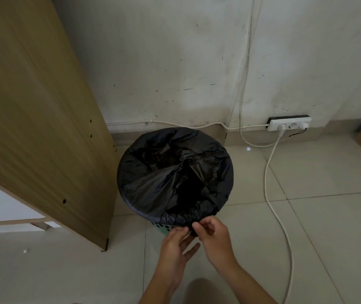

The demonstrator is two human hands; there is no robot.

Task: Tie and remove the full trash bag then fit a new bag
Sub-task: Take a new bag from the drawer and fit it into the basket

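Head view — both my hands at the near rim of the bin.

My right hand (213, 236) pinches the gathered edge of the black trash bag (175, 172), fingers curled; my left hand (175, 246) touches it just below, fingers mostly straight (the exact grip is hidden). The bag lines the green mesh bin (161, 227) on the tiled floor (319, 227) — beside a wooden panel (39, 119).

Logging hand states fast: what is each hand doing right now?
Left hand: fingers mostly straight, at the black trash bag edge; whether it pinches it cannot be told.
Right hand: fingers curled, pinching the bag's gathered edge.
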